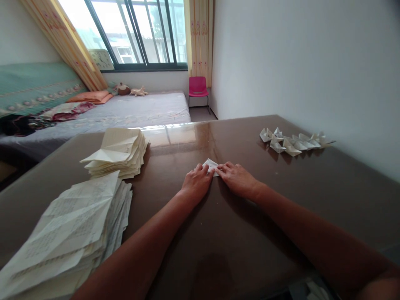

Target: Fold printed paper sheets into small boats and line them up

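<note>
A small piece of folded paper (210, 163) lies on the brown table in front of me, its top coming to a point. My left hand (198, 180) grips its left side with bent fingers. From the right, my right hand (236, 177) pinches the lower right edge, thumb close to the left hand's. The fingers cover both sides of the paper, so its full shape is hidden. Several folded paper boats (292, 143) stand in a cluster at the far right of the table.
Two stacks of creased paper lie at the left: a written-on stack (71, 221) close to me and a cream stack (117, 152) behind it. The glossy brown table (193, 250) meets a white wall on the right. Beyond stand a bed (150, 107) and a pink chair (198, 86).
</note>
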Available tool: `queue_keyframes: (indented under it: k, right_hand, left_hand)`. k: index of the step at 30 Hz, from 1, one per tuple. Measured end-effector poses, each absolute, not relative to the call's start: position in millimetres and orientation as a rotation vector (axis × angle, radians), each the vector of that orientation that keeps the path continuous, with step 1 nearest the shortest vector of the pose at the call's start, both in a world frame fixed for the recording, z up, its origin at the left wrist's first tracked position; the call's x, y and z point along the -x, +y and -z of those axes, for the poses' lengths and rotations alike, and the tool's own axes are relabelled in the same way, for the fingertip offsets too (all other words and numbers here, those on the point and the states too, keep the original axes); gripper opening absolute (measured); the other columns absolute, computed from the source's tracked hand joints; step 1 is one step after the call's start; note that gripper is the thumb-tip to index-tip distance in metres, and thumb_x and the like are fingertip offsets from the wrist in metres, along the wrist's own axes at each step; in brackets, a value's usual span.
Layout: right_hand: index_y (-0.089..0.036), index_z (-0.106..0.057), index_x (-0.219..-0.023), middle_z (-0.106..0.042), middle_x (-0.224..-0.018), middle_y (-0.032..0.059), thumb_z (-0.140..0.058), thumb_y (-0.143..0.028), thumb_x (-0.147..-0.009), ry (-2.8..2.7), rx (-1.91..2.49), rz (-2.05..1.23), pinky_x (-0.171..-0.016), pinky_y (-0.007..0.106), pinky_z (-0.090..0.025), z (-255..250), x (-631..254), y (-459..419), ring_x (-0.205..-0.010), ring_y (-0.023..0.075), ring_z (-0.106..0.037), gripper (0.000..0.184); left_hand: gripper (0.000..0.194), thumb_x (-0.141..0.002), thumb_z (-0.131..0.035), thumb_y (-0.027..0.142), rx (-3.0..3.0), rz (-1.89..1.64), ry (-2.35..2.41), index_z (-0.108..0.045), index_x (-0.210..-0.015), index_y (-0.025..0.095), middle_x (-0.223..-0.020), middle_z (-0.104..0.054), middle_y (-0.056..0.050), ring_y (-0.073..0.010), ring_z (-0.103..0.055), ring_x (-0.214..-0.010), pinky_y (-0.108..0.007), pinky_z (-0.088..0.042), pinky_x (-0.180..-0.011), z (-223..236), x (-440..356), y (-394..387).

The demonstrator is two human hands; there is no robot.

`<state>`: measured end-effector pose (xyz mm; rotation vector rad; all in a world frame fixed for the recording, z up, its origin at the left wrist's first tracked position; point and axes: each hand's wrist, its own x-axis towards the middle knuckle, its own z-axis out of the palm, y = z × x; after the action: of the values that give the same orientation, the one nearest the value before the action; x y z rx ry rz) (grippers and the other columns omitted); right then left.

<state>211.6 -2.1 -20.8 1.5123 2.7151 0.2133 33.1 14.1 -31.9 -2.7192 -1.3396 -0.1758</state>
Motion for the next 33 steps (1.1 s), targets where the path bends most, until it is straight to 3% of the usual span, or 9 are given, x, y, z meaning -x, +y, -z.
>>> queue_keyframes:
  k: [9, 15, 18, 23, 27, 33]
  right_hand:
    - [-0.011, -0.062, -0.113, -0.062, -0.112, 0.0203, -0.039, -0.012, -0.091, 2.516, -1.627, -0.214, -0.078, 0.039, -0.04, 6.9, -214.9, -6.5, -0.104, 0.0297, -0.052, 0.032]
    - [-0.016, -0.061, -0.113, -0.061, -0.115, 0.0152, -0.037, -0.015, -0.093, 2.478, -1.679, -0.165, -0.076, 0.035, -0.042, -2.5, -217.2, -7.9, -0.107, 0.0264, -0.052, 0.031]
    - [-0.017, -0.063, -0.109, -0.061, -0.112, 0.0129, -0.037, -0.016, -0.093, 2.481, -1.701, -0.164, -0.073, 0.032, -0.043, -2.1, -219.6, -6.1, -0.104, 0.0248, -0.053, 0.031]
    - [-0.022, -0.064, -0.108, -0.061, -0.11, 0.0097, -0.039, -0.02, -0.092, 2.495, -1.74, -0.117, -0.07, 0.03, -0.043, 1.0, -225.7, -0.9, -0.099, 0.0229, -0.056, 0.03]
    - [-0.028, -0.062, -0.114, -0.06, -0.111, 0.0078, -0.041, -0.024, -0.092, 2.541, -1.74, -0.101, -0.068, 0.028, -0.042, 1.8, -229.8, 1.1, -0.098, 0.0224, -0.056, 0.031]
    - [-0.023, -0.065, -0.105, -0.061, -0.106, 0.0096, -0.04, -0.023, -0.092, 2.539, -1.739, -0.133, -0.067, 0.028, -0.041, 4.5, -228.4, 1.9, -0.094, 0.0221, -0.058, 0.028]
  left_hand:
    - [0.031, -0.095, -0.036, 0.019, 2.662, 0.118, -1.385, -0.057, -0.118, 0.019, -0.105, -0.058, -0.011, -0.0248, -0.051, -0.099, -0.031, -0.047, -0.065, 28.8, -33.0, 12.3]
    - [0.027, -0.094, -0.038, 0.02, 2.661, 0.087, -1.387, -0.06, -0.11, 0.019, -0.104, -0.057, -0.01, -0.0234, -0.05, -0.1, -0.032, -0.047, -0.073, 28.5, -30.2, 14.3]
    - [0.029, -0.095, -0.038, 0.021, 2.709, 0.125, -1.335, -0.057, -0.117, 0.021, -0.108, -0.056, -0.009, -0.022, -0.048, -0.104, -0.031, -0.047, -0.08, 30.4, -28.0, 15.8]
    - [0.033, -0.095, -0.038, 0.026, 2.706, 0.127, -1.327, -0.053, -0.125, 0.028, -0.109, -0.057, -0.006, -0.0228, -0.048, -0.102, -0.032, -0.047, -0.076, 31.5, -27.8, 18.4]
    - [0.032, -0.095, -0.038, 0.025, 2.704, 0.143, -1.31, -0.057, -0.12, 0.026, -0.115, -0.057, -0.006, -0.0233, -0.047, -0.108, -0.033, -0.047, -0.077, 30.0, -31.4, 19.7]
    - [0.03, -0.094, -0.038, 0.022, 2.752, 0.212, -1.216, -0.063, -0.11, 0.021, -0.115, -0.06, -0.007, -0.0222, -0.048, -0.107, -0.033, -0.047, -0.083, 34.1, -32.8, 22.6]
